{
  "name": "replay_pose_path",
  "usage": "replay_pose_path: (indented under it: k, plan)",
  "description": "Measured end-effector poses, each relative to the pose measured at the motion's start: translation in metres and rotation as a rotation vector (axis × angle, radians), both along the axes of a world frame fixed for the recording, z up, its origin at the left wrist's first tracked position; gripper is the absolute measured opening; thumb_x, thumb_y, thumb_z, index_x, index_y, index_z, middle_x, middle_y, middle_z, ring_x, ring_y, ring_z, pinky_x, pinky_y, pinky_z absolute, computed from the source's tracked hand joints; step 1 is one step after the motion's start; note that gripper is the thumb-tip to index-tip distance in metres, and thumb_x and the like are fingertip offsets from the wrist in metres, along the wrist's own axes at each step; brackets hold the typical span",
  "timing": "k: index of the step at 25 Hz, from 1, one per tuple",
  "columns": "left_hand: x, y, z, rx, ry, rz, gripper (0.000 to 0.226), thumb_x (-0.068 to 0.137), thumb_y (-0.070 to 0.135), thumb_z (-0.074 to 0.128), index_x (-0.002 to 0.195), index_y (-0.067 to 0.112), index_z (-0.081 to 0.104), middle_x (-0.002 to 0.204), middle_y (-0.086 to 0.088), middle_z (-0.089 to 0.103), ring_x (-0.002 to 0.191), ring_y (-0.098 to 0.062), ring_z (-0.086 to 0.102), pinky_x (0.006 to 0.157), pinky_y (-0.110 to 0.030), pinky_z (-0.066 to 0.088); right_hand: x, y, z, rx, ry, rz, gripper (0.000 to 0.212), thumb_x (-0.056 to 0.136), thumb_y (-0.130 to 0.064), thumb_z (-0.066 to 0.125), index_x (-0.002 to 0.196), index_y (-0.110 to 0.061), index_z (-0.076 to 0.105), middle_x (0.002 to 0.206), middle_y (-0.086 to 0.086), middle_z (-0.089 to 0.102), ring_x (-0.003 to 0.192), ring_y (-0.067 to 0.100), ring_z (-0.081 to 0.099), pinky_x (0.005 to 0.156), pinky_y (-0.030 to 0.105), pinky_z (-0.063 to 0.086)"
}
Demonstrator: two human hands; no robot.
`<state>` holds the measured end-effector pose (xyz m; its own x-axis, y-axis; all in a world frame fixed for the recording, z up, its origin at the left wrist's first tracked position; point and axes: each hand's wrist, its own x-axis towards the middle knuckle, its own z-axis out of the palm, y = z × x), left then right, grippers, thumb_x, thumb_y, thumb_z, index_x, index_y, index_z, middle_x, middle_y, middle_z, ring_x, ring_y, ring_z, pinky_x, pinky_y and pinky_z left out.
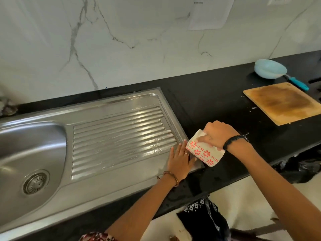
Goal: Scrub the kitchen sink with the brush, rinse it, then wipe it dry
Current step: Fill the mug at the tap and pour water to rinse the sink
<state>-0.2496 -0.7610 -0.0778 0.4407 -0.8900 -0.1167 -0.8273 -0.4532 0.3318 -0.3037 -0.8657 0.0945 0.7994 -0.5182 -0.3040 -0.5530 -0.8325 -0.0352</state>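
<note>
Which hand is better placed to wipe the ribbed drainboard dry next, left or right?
Right, probably. The right hand already grips the folded cloth at the drainboard corner. The left hand lies flat on the rim, holding nothing.

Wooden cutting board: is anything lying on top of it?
No, the wooden cutting board on the black counter bears only brown stains.

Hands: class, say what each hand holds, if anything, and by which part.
The right hand grips the folded cloth from above, at its top. The left hand holds nothing; it lies flat on the sink edge.
</note>
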Motion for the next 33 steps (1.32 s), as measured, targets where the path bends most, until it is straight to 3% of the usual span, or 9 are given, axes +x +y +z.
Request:
replay_pose_path:
  k: [3,7,10,14,18,23,27,29,33]
  plan:
    - [0.005,-0.005,-0.008,0.042,-0.082,0.129,0.062,0.096,0.045,0.001,0.149,0.013,-0.001,0.156,-0.008,-0.007,0.144,-0.022,-0.006,0.116,-0.045,0.0,-0.005,-0.007,-0.002,0.007,0.003,0.08,0.032,0.09,-0.044,0.052,0.086,-0.013,0.057,0.062,-0.004,0.047,0.058,0.012,0.052,0.05,0.019,0.037]
    - [0.004,0.011,-0.009,-0.017,-0.097,0.238,0.091,0.077,0.055,-0.029,0.148,0.008,0.002,0.156,-0.01,-0.001,0.144,-0.023,-0.003,0.114,-0.04,-0.003,-0.02,-0.014,-0.004,0.073,-0.06,0.079,0.033,0.091,-0.045,0.051,0.075,-0.016,0.053,0.062,-0.004,0.05,0.051,0.005,0.048,0.049,0.017,0.035]
    - [-0.024,0.023,-0.002,-0.088,-0.108,0.086,0.072,0.088,0.047,-0.005,0.147,0.01,0.012,0.155,-0.01,0.009,0.141,-0.022,-0.002,0.111,-0.043,-0.004,-0.031,-0.017,0.001,0.099,-0.066,0.066,0.032,0.091,-0.045,0.051,0.082,-0.014,0.057,0.059,-0.005,0.05,0.05,0.005,0.049,0.05,0.017,0.037]
    - [-0.054,0.021,0.009,-0.009,-0.098,-0.049,0.064,0.092,0.045,0.005,0.148,0.016,0.012,0.156,-0.003,0.01,0.144,-0.017,0.004,0.114,-0.039,-0.005,-0.042,-0.01,0.006,0.054,-0.002,0.117,0.033,0.09,-0.046,0.052,0.094,-0.014,0.059,0.063,-0.005,0.05,0.058,0.009,0.053,0.05,0.017,0.036]
    - [-0.057,0.029,0.011,0.044,-0.116,0.012,0.055,0.099,0.044,0.014,0.147,0.017,0.021,0.155,-0.002,0.017,0.144,-0.017,0.01,0.117,-0.039,0.0,-0.042,0.011,0.008,-0.06,0.064,0.267,0.04,0.089,-0.046,0.051,0.107,-0.011,0.06,0.094,0.005,0.065,0.081,0.019,0.063,0.061,0.024,0.039]
    - [-0.051,0.062,0.007,0.015,-0.118,0.128,0.085,0.082,0.059,-0.013,0.144,0.019,0.031,0.153,-0.002,0.025,0.142,-0.017,0.017,0.117,-0.04,0.003,-0.016,0.054,0.005,-0.134,0.075,0.523,0.034,0.091,-0.038,0.048,0.104,-0.009,0.061,0.097,0.006,0.065,0.082,0.022,0.061,0.06,0.028,0.036]
    - [-0.034,0.112,0.002,-0.024,-0.124,0.259,0.086,0.083,0.058,-0.023,0.146,0.023,0.022,0.152,-0.002,0.027,0.142,-0.02,0.02,0.116,-0.04,0.006,0.011,0.1,0.0,-0.149,0.052,0.728,0.024,0.089,-0.033,0.05,0.078,-0.012,0.054,0.066,-0.002,0.048,0.071,0.02,0.048,0.047,0.025,0.025]
    - [-0.019,0.138,-0.001,0.0,-0.117,0.301,0.077,0.085,0.054,-0.017,0.148,0.024,0.016,0.155,0.0,0.02,0.143,-0.018,0.013,0.116,-0.039,0.005,0.02,0.117,-0.001,-0.119,0.0,0.763,0.026,0.09,-0.033,0.051,0.082,-0.01,0.058,0.078,0.003,0.06,0.074,0.022,0.053,0.055,0.027,0.032]
    - [0.014,0.188,-0.004,0.048,-0.134,0.416,0.11,0.065,0.064,-0.039,0.148,0.017,0.016,0.156,-0.002,0.011,0.144,-0.018,0.008,0.115,-0.042,0.006,0.02,0.12,-0.002,0.005,-0.178,0.664,0.039,0.092,-0.043,0.048,0.108,-0.01,0.063,0.1,0.009,0.066,0.086,0.024,0.061,0.067,0.028,0.038]
